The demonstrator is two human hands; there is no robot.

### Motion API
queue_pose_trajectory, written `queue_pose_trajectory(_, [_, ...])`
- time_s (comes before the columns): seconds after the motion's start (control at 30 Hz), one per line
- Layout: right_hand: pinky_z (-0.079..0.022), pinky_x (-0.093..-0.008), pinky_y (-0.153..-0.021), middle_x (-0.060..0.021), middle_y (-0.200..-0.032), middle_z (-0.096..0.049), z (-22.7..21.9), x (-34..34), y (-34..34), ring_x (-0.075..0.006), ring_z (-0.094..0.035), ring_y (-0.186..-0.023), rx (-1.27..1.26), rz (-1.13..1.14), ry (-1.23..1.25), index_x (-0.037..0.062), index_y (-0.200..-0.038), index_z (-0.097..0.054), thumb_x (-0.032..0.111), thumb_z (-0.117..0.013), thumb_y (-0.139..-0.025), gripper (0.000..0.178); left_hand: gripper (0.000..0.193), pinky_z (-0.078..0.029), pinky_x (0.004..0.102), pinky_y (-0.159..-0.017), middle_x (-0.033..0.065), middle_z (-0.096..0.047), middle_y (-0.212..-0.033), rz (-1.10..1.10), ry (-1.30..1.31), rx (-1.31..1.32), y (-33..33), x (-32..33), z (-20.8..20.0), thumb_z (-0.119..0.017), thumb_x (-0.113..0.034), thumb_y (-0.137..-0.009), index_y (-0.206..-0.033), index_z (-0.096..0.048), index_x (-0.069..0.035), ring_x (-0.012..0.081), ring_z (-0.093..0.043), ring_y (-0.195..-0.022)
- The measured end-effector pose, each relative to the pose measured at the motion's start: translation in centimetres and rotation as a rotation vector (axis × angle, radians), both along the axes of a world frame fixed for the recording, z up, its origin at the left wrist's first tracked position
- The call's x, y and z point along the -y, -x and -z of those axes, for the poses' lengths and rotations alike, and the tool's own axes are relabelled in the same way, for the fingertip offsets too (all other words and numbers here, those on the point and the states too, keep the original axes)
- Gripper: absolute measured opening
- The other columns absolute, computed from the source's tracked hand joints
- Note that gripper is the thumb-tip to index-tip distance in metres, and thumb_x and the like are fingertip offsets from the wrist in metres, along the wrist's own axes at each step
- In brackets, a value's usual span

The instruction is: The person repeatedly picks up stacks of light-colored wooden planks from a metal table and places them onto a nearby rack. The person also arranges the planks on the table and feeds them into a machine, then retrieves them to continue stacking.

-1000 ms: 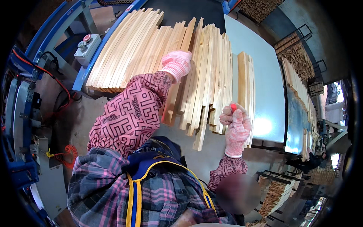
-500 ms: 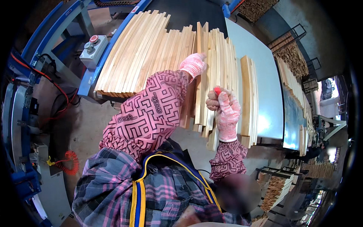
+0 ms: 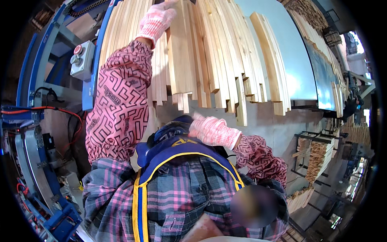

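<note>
My left hand point(image 3: 158, 21), in a pink-and-white knit glove, reaches out over the wooden strips. Its fingers close at the left edge of a wider pale wooden strip point(image 3: 180, 56), whose broad face shows. The picture's top edge cuts close to the fingertips. My right hand point(image 3: 213, 131), gloved alike, is in front of the dark blue apron point(image 3: 169, 142) with yellow trim, below the near ends of the strips. Motion smears its fingers, and nothing shows clearly in them. More wooden strips point(image 3: 225, 52) lie side by side around the wider one, their near ends uneven.
To the left stands a grey control box point(image 3: 82, 60) with a red button, beside blue machine framing point(image 3: 30, 68). A separate pair of strips point(image 3: 269, 60) rests on the pale grey tabletop point(image 3: 296, 76). Stacked wood on a rack point(image 3: 318, 161) stands at lower right.
My left hand has gone left and farther out, and the wider strip now lies left with its broad face showing. My right hand has dropped from the strips toward the apron. The view has shifted.
</note>
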State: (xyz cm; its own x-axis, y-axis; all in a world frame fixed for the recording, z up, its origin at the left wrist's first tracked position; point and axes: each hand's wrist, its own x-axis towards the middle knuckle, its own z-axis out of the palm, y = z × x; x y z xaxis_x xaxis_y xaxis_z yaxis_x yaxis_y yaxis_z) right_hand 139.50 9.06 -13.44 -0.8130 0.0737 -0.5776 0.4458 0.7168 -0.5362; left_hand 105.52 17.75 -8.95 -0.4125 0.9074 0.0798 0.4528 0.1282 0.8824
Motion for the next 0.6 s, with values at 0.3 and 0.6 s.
queue_pose_trajectory(0.3, [-0.053,-0.0316,-0.088,-0.0102,-0.107,-0.072,2.3,0.6,-3.6,-0.0195,-0.066,-0.097,-0.534,0.898,0.436,0.0052,-0.133,-0.057,0.025,-0.061,-0.101,0.038,0.05,-0.052,0.0365,-0.094,0.0132,-0.069,-0.125,-0.091,0.221,0.025,-5.1,-1.8,1.0,-0.057,-0.028,-0.094,-0.143,-0.055,-0.016,0.0283,-0.067,-0.112])
queue_pose_trajectory(0.6, [-0.054,-0.0234,-0.065,-0.0047,-0.098,-0.072,-3.2,-3.6,-6.9,-0.0084,-0.065,-0.081,-0.314,0.852,0.437,0.0038,-0.119,-0.066,0.029,-0.066,-0.099,0.033,0.053,-0.046,0.0461,-0.102,0.0172,-0.059,-0.135,-0.175,0.391,-0.706,-10.7,-5.2,7.1,-0.058,-0.028,-0.092,-0.141,-0.051,-0.01,0.0376,-0.056,-0.124])
